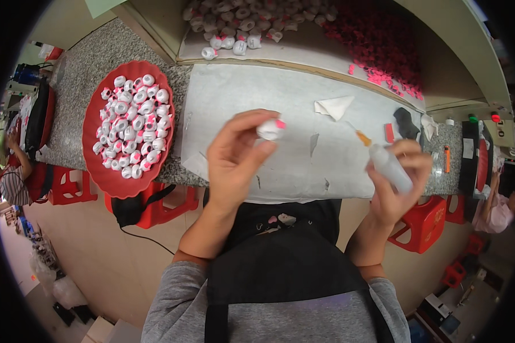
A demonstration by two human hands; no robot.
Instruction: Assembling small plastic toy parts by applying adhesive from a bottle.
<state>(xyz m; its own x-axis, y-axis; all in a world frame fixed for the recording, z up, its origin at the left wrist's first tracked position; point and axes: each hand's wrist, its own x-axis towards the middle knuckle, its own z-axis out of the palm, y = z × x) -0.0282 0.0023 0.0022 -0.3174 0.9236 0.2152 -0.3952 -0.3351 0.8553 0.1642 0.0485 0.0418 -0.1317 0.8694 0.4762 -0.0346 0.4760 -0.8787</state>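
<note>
Between the thumb and fingers of my left hand [233,154] is a small white figurine head [270,130] with a pink patch on its upper right. It is raised over the paper-covered worktop [223,86]. Over to the right, my right hand [403,177] grips a translucent squeeze bottle [392,166]. The bottle is tilted, and its amber needle tip [363,138] points up and to the left, apart from the white piece. Left of my left hand stands a red scalloped bowl [92,146] heaped with similar white and pink pieces [134,123].
A shelf at the back holds many white pieces [252,20] and a pile of small pink parts [377,51]. A folded white cloth [334,107], a dark cloth [406,123] and an orange cutter [446,159] lie on the worktop. Red stools [420,226] stand below; other people sit at both sides.
</note>
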